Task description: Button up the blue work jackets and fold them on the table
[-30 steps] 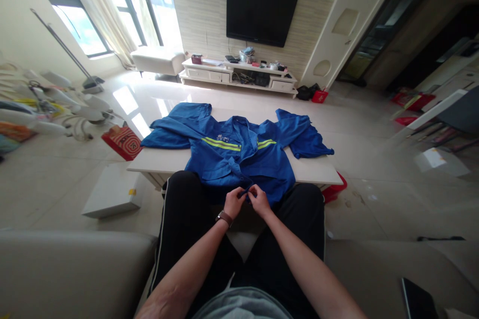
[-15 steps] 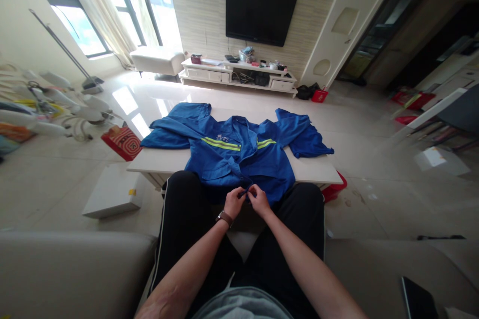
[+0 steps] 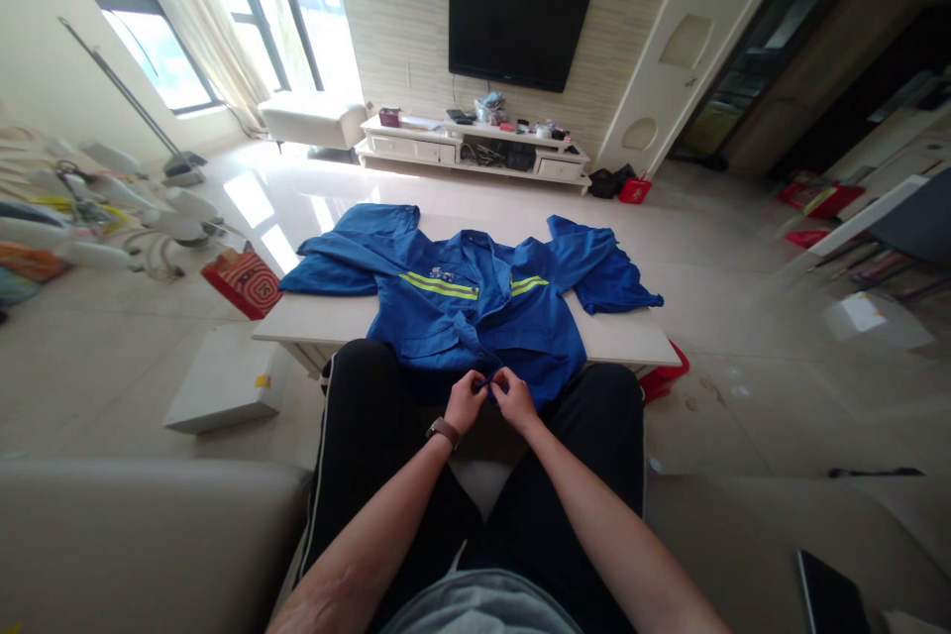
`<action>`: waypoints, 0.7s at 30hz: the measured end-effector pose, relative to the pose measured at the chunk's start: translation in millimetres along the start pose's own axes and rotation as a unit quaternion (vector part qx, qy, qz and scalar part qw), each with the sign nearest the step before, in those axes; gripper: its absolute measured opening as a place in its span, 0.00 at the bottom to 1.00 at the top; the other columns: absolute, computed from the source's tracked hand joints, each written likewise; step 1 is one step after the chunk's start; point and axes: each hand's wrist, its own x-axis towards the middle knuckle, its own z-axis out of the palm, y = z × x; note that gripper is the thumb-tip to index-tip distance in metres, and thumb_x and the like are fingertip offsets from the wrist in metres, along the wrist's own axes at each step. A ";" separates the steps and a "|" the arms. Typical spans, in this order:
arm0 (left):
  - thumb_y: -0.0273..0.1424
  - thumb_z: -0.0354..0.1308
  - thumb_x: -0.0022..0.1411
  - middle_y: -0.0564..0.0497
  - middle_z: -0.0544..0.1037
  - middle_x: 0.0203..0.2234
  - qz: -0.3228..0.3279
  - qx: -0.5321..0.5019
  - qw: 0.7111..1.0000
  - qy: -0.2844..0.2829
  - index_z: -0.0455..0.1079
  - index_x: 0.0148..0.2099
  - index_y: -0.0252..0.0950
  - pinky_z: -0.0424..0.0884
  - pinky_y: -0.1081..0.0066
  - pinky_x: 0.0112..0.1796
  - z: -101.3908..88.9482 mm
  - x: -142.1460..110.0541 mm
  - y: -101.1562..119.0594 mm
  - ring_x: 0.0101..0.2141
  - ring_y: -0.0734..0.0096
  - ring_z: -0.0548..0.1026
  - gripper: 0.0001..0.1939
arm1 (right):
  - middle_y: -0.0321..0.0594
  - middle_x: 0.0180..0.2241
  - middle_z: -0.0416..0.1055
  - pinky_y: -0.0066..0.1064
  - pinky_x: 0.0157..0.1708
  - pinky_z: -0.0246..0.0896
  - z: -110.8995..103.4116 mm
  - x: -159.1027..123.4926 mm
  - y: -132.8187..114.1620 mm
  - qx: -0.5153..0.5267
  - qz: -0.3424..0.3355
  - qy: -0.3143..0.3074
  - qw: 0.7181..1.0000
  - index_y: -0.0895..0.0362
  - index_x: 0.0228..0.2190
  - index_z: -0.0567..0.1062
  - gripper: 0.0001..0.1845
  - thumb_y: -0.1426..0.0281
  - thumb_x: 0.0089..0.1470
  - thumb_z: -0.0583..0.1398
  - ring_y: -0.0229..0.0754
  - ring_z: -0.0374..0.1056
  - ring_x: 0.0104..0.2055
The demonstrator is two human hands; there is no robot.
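Observation:
A blue work jacket (image 3: 446, 317) with yellow-and-grey reflective stripes lies front up on a low cream table (image 3: 319, 317), its sleeves spread to both sides. Its lower hem hangs over the near edge, between my knees. My left hand (image 3: 467, 400), with a watch on the wrist, pinches the front edge at the hem. Close beside it, my right hand (image 3: 514, 398) pinches the same edge from the other side. The fingertips of both hands nearly meet. Whether a button sits between them is too small to tell.
A white box (image 3: 223, 381) and a red bag (image 3: 242, 282) stand on the floor left of the table. Something red (image 3: 665, 373) is beside its right end. Sofa seats (image 3: 149, 545) flank me. A TV cabinet (image 3: 412, 147) stands against the far wall.
My left hand and wrist have shifted very slightly. Both hands keep their pinch at the hem, and the jacket lies as before.

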 end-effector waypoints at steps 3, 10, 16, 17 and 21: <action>0.25 0.59 0.58 0.54 0.75 0.28 -0.004 -0.004 1.000 -0.014 0.71 0.37 0.36 0.65 0.71 0.36 0.3 0.5 -1.3 0.30 0.72 0.70 0.03 | 0.36 0.29 0.72 0.31 0.32 0.65 -0.3 -0.6 -0.8 -0.007 -0.006 -0.002 1.000 0.52 0.31 0.70 0.05 0.64 0.56 0.58 0.43 0.70 0.33; 0.25 0.56 0.60 0.55 0.72 0.28 0.003 -0.013 0.999 -0.032 0.68 0.37 0.37 0.63 0.71 0.35 2.0 -0.8 -3.7 0.31 0.72 0.68 0.03 | 0.36 0.29 0.73 0.32 0.37 0.64 -2.0 -1.2 -3.3 -0.021 -0.018 -0.008 1.000 0.52 0.31 0.70 0.04 0.65 0.56 0.57 0.44 0.71 0.34; 0.24 0.56 0.60 0.54 0.72 0.29 0.010 0.022 0.999 -0.038 0.66 0.36 0.37 0.65 0.70 0.36 2.6 0.2 -6.2 0.32 0.71 0.69 0.04 | 0.36 0.29 0.73 0.32 0.38 0.64 -1.4 -0.5 -0.6 -0.027 -0.021 -0.013 0.999 0.52 0.31 0.71 0.04 0.66 0.55 0.57 0.43 0.71 0.34; 0.24 0.56 0.61 0.53 0.72 0.30 0.013 0.033 0.999 -0.038 0.66 0.36 0.37 0.65 0.70 0.37 2.9 0.4 -7.2 0.32 0.70 0.69 0.04 | 0.36 0.29 0.73 0.32 0.38 0.64 -1.3 -0.4 -0.3 -0.028 -0.021 -0.013 0.999 0.52 0.31 0.71 0.04 0.66 0.55 0.57 0.43 0.71 0.34; 0.24 0.56 0.63 0.50 0.73 0.33 0.030 0.095 0.994 -0.034 0.65 0.38 0.37 0.68 0.67 0.40 5.2 -0.2 -10.8 0.34 0.67 0.72 0.03 | 0.36 0.29 0.73 0.32 0.37 0.64 -0.8 -0.5 -0.9 -0.029 -0.024 -0.016 0.999 0.52 0.31 0.71 0.04 0.66 0.55 0.57 0.43 0.71 0.34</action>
